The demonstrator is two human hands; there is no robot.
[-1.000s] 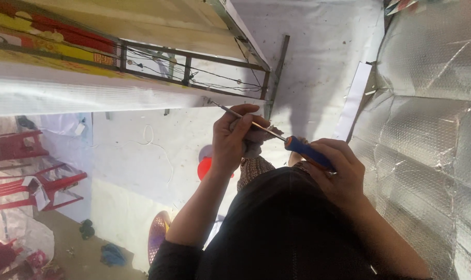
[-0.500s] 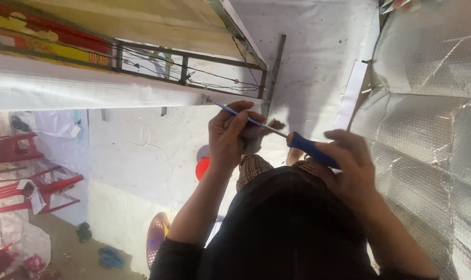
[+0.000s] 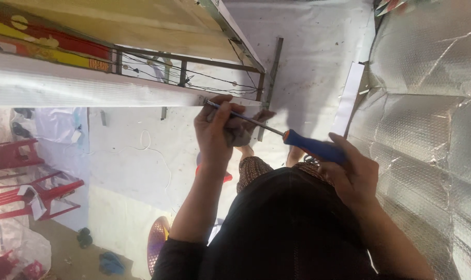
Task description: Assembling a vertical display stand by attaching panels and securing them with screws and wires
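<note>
Since half a second ago the right hand [image 3: 352, 176] has slid lower and further right, drawing the screwdriver [image 3: 277, 132] into a flatter line across mid-frame, while the left hand [image 3: 217, 129] has stayed by the tip. Largest around it are the crinkled silver insulation sheet [image 3: 432, 103] filling the right side, the white sheet [image 3: 313, 57] at upper centre, and the pale beam [image 3: 64, 85] crossing the upper left with a metal frame [image 3: 189, 72] strung with thin wires above it; red plastic chairs [image 3: 33, 181] sit at lower left. The tool looks light and stiff: a thin steel shaft, likely slippery, and a thick blue handle with an orange collar, which seems the sound place to grip. The right hand is clenched round that handle; the left pinches the shaft near its tip, close under the beam's edge, with a small grey piece against the fingers that I cannot identify. A dark upright metal strip [image 3: 272, 78] just beside the shaft and the wires above crowd the tip.
</note>
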